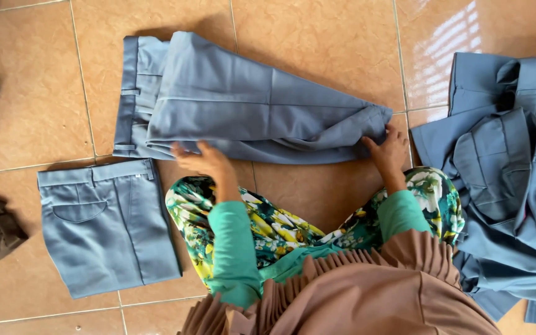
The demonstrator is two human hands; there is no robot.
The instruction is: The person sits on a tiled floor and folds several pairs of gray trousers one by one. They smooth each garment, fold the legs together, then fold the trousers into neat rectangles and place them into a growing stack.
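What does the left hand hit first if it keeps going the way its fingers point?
The left hand already rests on the half-folded blue-grey trousers; going straight on, it would slide further over that fabric, probably toward the upper folded leg.
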